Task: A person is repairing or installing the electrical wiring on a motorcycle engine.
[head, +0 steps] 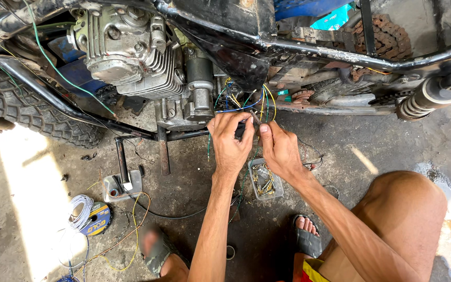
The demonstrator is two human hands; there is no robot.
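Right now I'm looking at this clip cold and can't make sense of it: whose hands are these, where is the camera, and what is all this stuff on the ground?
The one picture comes from a camera on the person's head, looking down. The person crouches on a concrete floor beside a stripped motorcycle; its engine and black frame fill the top. The left hand and right hand meet at a bundle of coloured wires and pinch something small and dark there; what it is cannot be told. Below them sits a clear tray of small metal parts. A white wire coil lies at lower left.
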